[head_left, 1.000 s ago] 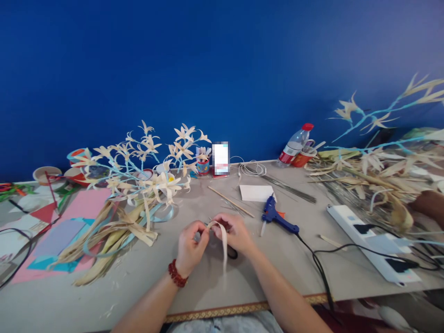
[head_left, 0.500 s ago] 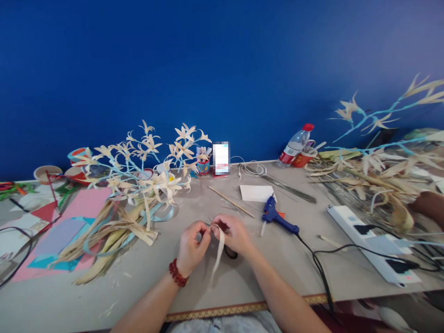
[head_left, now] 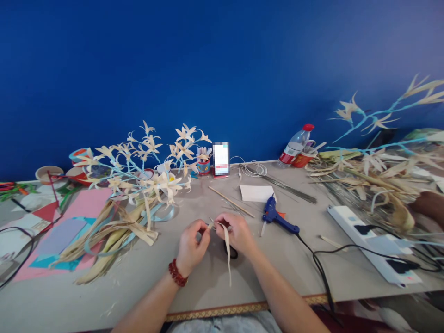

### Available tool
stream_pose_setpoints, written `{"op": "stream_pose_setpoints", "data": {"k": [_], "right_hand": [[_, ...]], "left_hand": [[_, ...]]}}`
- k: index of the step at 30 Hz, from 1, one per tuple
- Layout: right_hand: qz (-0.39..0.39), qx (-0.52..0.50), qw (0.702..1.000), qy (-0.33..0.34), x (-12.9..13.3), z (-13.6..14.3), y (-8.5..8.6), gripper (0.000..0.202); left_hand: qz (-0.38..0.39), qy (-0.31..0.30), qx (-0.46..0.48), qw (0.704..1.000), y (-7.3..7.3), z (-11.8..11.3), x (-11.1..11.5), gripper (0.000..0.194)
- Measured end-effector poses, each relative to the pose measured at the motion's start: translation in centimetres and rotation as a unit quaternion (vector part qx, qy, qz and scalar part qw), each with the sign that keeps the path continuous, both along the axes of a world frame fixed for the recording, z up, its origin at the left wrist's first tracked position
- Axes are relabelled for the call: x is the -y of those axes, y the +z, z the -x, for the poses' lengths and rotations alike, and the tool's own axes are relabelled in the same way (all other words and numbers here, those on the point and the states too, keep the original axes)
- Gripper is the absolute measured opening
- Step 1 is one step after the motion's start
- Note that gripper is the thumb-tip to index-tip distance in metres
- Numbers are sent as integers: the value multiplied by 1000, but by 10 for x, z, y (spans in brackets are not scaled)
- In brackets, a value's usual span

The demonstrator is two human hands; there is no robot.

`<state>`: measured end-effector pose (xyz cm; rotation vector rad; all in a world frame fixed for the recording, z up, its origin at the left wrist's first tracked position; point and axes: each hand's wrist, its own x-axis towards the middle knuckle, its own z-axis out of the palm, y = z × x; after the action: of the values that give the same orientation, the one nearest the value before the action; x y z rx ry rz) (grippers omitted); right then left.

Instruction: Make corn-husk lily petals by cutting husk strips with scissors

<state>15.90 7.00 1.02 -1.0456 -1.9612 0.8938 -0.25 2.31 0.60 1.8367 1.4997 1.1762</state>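
Before a deep-blue wall (head_left: 222, 69), left of the blue plastic glue gun (head_left: 277, 217), the right hand (head_left: 237, 233) pinches a thin cream husk strip (head_left: 228, 252), likely light, pliable and tearable, best held near its end, while the left hand's (head_left: 193, 243) fingertips close on a small pale piece.

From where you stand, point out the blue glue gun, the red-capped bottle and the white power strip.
Blue glue gun (head_left: 276, 216): head view, on its body.
Red-capped bottle (head_left: 287, 155): head view, on its label.
White power strip (head_left: 341, 216): head view, on its casing near the far end.
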Motion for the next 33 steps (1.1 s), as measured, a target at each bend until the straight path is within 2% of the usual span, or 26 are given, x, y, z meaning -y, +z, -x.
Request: {"op": "stream_pose_setpoints", "data": {"k": [2,7,13,16,21,25,30,33], "right_hand": [[1,5,1000,10,1,1,0,6],[-34,27,999,16,2,3,1,6],[-82,50,995,-27,1,-1,4,7],[-66,31,997,-33,0,-3,5,6],[14,-28,999,25,1,1,3,7],[-7,-6,1000,26,2,5,2,8],[-58,6,998,-23,1,-2,4,7],[-35,-19,999,-14,0,-4,5,6]], "left_hand": [[9,-9,8,1000,1,-1,-1,9],[9,-3,-26,1000,0,-2,-1,16],[-7,2,-32,999,-1,-1,1,14],[-12,11,-23,1000,-1,0,1,14],[-4,14,-23,1000,0,0,1,16],[-3,9,-31,999,1,-1,1,15],[-5,6,-25,1000,2,-2,2,15],[-4,15,-19,1000,1,-1,3,16]]}}
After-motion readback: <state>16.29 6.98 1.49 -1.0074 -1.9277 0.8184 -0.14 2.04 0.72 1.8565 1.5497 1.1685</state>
